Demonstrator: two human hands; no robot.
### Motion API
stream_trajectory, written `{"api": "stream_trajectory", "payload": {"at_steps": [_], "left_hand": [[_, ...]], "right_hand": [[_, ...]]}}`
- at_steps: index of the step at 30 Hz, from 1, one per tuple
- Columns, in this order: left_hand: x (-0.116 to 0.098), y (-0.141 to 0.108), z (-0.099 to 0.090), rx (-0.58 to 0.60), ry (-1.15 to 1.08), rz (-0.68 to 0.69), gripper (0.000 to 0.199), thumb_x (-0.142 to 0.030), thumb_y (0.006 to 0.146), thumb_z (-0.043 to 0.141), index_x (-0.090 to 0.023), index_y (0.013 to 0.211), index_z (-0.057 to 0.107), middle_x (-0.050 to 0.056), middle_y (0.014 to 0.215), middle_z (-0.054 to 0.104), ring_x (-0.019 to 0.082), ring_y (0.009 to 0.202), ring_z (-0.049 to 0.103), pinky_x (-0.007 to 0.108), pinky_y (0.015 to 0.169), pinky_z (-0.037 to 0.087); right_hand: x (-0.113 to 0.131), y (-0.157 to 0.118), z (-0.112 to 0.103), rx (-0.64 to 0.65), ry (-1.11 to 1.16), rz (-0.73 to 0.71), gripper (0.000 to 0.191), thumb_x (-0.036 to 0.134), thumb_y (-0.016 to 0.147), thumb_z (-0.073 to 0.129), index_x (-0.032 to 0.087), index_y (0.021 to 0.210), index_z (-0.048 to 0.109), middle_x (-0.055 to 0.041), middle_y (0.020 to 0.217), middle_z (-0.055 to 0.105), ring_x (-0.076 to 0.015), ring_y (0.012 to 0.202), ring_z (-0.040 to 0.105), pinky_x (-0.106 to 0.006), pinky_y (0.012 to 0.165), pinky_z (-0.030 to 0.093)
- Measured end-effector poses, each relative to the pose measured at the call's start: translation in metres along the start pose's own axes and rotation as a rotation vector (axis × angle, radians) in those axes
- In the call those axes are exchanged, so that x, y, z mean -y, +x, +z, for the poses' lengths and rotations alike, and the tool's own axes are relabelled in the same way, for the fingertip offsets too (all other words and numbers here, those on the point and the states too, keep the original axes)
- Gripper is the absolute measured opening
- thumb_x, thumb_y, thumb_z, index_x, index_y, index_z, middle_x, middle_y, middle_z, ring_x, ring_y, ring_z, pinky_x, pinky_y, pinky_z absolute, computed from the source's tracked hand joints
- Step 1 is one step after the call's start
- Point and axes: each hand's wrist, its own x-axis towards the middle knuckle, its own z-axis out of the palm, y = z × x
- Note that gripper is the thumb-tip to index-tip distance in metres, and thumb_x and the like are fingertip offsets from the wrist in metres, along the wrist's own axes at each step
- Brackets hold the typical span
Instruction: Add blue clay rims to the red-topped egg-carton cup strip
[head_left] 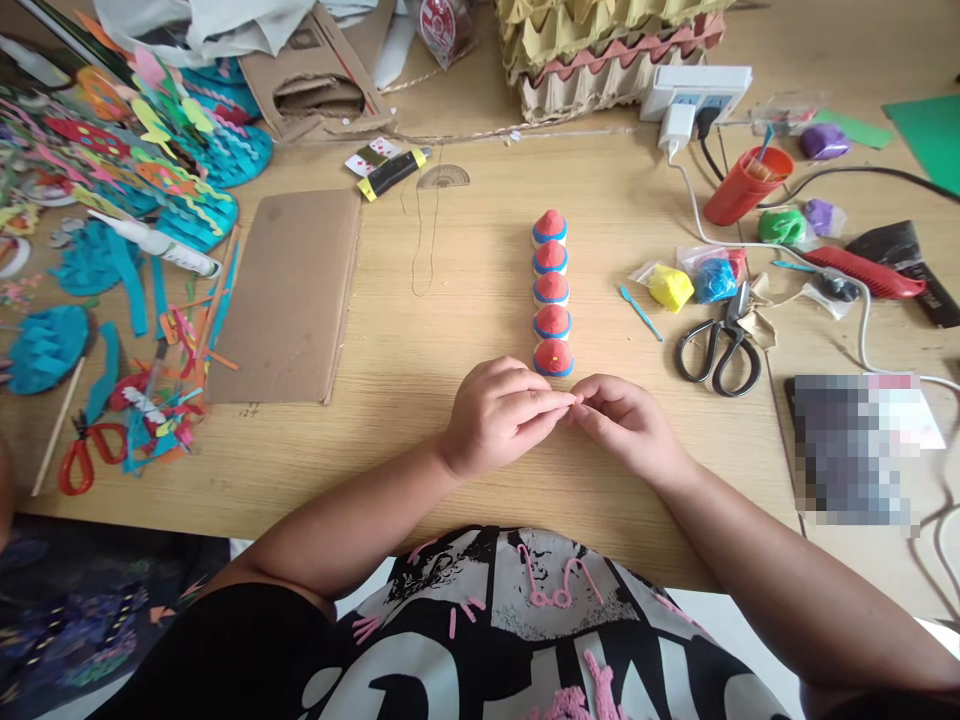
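Observation:
My left hand (510, 410) and my right hand (626, 420) meet at their fingertips over the table, close to my body. Both are closed in a pinch; whatever lies between the fingers is too small or hidden to name. Just beyond them stands a straight row of several small domes, red on top with a blue band and a pale base. The nearest dome (553, 358) has a tiny yellow dot on its red top and almost touches my left fingers. The farthest dome (550, 226) shows no dot.
Scissors (720, 345), yellow clay (670, 287), blue clay (715, 279) and a blue stick tool (641, 312) lie to the right. A red cup (750, 185) stands behind them. Cardboard (289, 300) and paper scraps cover the left. Egg trays (607, 50) are stacked at the back.

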Motion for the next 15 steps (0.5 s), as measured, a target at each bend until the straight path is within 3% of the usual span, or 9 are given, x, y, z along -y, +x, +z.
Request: {"api": "stream_trajectory", "payload": {"at_steps": [15], "left_hand": [[-0.0009, 0.0000, 0.0013, -0.011, -0.017, -0.025, 0.019, -0.016, 0.089, 0.077, -0.023, 0.106, 0.074, 0.000, 0.087, 0.077, 0.015, 0.078, 0.064, 0.030, 0.074, 0.055]], "right_hand": [[0.0003, -0.0003, 0.0004, -0.017, -0.023, -0.005, 0.027, 0.045, 0.095, 0.070, 0.019, 0.085, 0.068, -0.0011, 0.076, 0.064, -0.0124, 0.070, 0.055, -0.026, 0.065, 0.045]]}}
